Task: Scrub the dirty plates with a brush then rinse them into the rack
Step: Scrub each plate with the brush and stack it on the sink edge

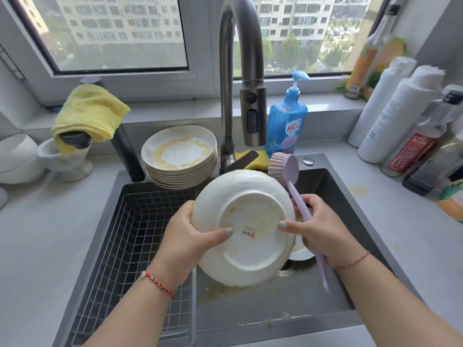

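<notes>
Over the sink (325, 186), left hand (186, 236) grips the upturned plate (244, 227); right hand (323, 229) grips plate and brush (288, 169).

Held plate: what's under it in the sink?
Below the held plate, part of another plate with yellowish residue shows at its right edge, plus a bit of the drain and stained sink floor. The rest is covered.

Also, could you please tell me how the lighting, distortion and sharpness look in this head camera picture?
Head view: soft daylight comes from the window, with no harsh glare on the held plate; the wide-angle lens bows the window frame and tilts the bottles at right; the edges look smeared, while the hands, the plate and the purple brush at centre stay fairly sharp.
</notes>
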Motion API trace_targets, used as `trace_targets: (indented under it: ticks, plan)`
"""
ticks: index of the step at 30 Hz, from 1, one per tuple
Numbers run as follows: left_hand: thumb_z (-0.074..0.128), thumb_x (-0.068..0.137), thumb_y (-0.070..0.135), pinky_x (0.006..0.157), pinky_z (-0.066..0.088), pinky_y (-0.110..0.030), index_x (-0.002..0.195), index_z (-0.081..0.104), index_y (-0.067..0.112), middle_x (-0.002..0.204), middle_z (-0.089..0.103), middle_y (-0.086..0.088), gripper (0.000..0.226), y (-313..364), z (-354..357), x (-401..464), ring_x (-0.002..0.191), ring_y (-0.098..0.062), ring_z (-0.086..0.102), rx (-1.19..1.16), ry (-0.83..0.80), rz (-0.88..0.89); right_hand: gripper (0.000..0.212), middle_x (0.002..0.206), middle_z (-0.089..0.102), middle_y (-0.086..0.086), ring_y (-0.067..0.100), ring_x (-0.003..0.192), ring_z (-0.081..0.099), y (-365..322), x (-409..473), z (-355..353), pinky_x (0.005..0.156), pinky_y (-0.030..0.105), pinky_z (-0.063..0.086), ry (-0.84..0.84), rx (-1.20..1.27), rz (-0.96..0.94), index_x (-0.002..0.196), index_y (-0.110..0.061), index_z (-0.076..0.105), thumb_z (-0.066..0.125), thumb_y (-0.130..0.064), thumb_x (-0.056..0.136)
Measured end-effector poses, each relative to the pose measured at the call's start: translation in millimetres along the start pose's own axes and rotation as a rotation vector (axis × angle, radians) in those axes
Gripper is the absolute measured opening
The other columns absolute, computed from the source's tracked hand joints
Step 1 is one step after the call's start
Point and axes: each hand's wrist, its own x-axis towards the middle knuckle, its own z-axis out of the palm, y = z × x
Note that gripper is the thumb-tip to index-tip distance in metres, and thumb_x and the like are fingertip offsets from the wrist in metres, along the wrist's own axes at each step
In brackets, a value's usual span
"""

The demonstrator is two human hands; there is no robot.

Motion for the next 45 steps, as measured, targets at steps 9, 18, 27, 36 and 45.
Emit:
trace_targets:
  ticks: [9,18,27,36,45]
  plan:
    - [0.094,0.057,0.024,0.065,0.057,-0.02,0.092,0.065,0.028,0.087,0.071,0.007,0.046,17,6,-3,0.08,-0.001,0.068,0.479,-0.114,0.101,0.066,0.097,0.058,-0.013,0.009,0.086,0.059,-23,3,-6,0.072,0.021,0.05,-0.073,-0.532,-0.226,0.111,-0.03,0.049,0.09,-0.025,0.059]
    - [0.094,0.059,0.016,0.063,0.055,-0.023,0.089,0.063,0.025,0.086,0.07,0.004,0.044,13,-7,-3,0.079,-0.009,0.067,0.415,0.132,0.136,0.019,0.066,0.071,-0.001,0.008,0.037,0.042,8,-17,3,0.038,0.02,0.034,0.196,-0.066,0.028,0.106,-0.021,0.068,0.053,-0.028,0.096]
    - [0.093,0.059,0.013,0.059,0.052,-0.016,0.087,0.062,0.025,0.083,0.069,0.002,0.043,13,1,-1,0.075,-0.006,0.066,0.424,0.137,0.163,0.039,0.057,0.036,0.011,0.019,0.047,0.03,-9,-38,21,0.047,0.026,0.028,0.16,-0.076,0.0,0.104,0.002,0.063,0.044,-0.032,0.099]
    - [0.093,0.058,0.011,0.067,0.056,-0.028,0.091,0.066,0.022,0.083,0.072,0.003,0.044,1,9,1,0.079,-0.013,0.069,0.388,0.137,0.102,0.036,0.052,0.041,-0.005,0.008,0.045,0.035,-49,-84,47,0.047,0.02,0.028,-0.118,-0.466,-0.393,0.127,-0.049,0.049,0.043,-0.029,0.098]
    - [0.096,0.044,0.028,0.068,0.058,-0.029,0.092,0.066,0.029,0.087,0.074,0.006,0.056,8,-11,-4,0.081,-0.01,0.071,0.23,0.178,0.161,0.039,0.063,0.026,0.01,0.013,0.039,0.02,-12,-43,14,0.04,0.022,0.02,0.046,-0.237,0.126,0.115,0.013,0.049,0.046,-0.021,0.098]
